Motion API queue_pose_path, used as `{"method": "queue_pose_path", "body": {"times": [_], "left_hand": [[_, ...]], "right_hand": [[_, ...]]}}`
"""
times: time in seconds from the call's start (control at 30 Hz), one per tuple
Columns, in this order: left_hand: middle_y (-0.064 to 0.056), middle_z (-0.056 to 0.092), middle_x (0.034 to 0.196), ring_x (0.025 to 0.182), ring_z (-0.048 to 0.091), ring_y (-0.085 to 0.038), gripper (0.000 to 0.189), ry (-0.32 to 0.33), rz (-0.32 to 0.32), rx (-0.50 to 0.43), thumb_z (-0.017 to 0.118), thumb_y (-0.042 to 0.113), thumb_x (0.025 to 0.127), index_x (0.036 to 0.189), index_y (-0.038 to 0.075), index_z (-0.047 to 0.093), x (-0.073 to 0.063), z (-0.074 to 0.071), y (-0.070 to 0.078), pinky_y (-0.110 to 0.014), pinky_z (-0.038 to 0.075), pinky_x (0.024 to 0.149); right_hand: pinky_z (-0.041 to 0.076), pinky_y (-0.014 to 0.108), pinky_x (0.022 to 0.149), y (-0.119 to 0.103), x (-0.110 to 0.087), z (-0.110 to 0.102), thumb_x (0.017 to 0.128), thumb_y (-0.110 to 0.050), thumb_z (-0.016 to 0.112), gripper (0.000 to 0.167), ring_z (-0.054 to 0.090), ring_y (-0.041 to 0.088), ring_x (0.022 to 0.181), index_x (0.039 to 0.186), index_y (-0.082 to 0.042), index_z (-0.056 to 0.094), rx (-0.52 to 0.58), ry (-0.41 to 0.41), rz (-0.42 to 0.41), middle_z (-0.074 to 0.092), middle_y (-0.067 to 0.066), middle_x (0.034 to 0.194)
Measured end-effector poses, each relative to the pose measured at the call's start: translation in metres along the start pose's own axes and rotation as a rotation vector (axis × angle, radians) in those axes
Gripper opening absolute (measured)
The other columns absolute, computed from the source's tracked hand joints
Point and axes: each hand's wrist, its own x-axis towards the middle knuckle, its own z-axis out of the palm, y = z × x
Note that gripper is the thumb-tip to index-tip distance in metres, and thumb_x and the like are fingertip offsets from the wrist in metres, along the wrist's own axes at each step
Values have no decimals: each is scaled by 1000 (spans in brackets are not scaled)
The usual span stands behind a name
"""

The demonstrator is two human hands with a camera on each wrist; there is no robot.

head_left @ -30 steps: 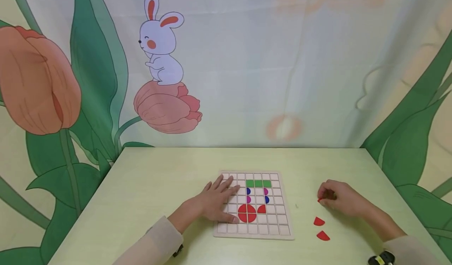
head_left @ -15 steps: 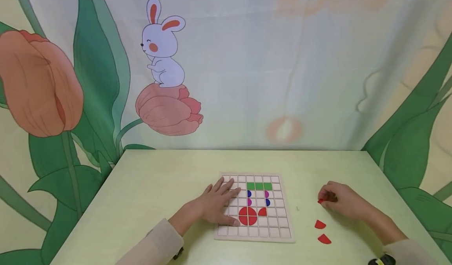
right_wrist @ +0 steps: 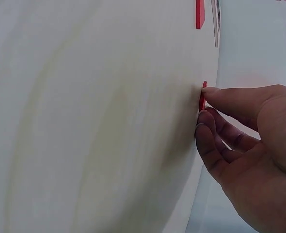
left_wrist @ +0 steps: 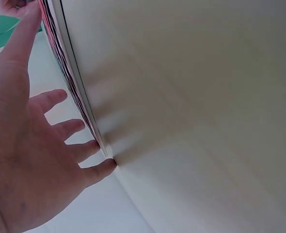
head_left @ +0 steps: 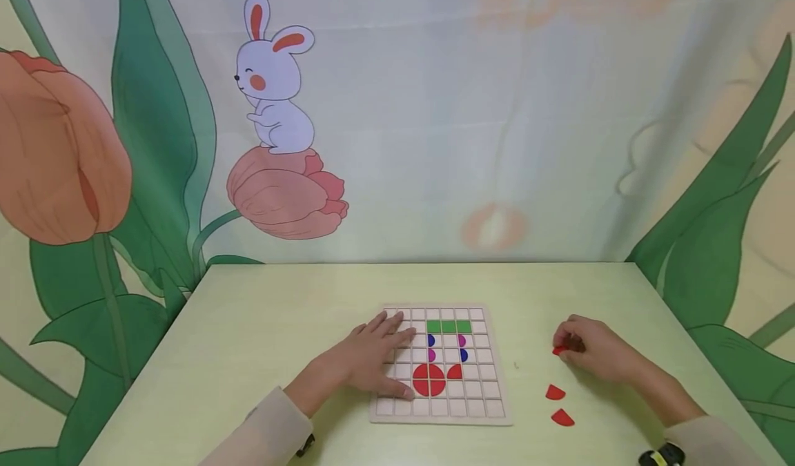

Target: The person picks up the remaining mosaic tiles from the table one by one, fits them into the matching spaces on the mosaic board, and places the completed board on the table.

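Note:
A square wooden grid board [head_left: 478, 407] lies flat on the table. My left hand [head_left: 373, 359] rests on its left side, fingers spread; the left wrist view shows the same hand [left_wrist: 41, 131] beside the board's edge. Set in the grid are green squares [head_left: 442, 326], blue and magenta half-circles, a red circle [head_left: 429, 380] made of quarter pieces, and one separate red quarter-circle [head_left: 455, 372]. Right of the board, my right hand [head_left: 593, 348] pinches a small red piece [right_wrist: 202, 99] between thumb and fingertips, low over the table. The fingers partly hide this piece.
Two loose red quarter-circles, an upper one [head_left: 555, 391] and a lower one [head_left: 562, 418], lie on the table nearer me than my right hand. Behind the table's far edge hangs a printed curtain [head_left: 397, 141] with a rabbit and tulips.
The head view has shifted slightly. Both hands stay almost in place; a bit more of the red piece shows at my right fingertips than one second ago.

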Motion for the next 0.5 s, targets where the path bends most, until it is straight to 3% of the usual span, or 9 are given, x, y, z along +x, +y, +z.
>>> {"method": "queue_pose_path", "body": {"times": [0.2, 0.5], "left_hand": [[-6, 4, 179, 164, 0, -37, 126, -19, -24, -19, 72, 90, 70, 171, 32, 23, 0, -3, -1, -66, 17, 126], [-8, 3, 179, 164, -2, -37, 124, -52, -27, -43, 77, 82, 74, 171, 28, 23, 1, -8, 6, -66, 14, 127]], "right_hand": [[54, 25, 73, -1, 1, 3, 91, -3, 82, 17, 57, 13, 84, 97, -13, 70, -4, 3, 6, 61, -5, 92], [54, 25, 74, -1, 0, 3, 91, 0, 81, 17, 57, 14, 85, 97, -11, 69, -10, 15, 32, 59, -4, 92]]}}
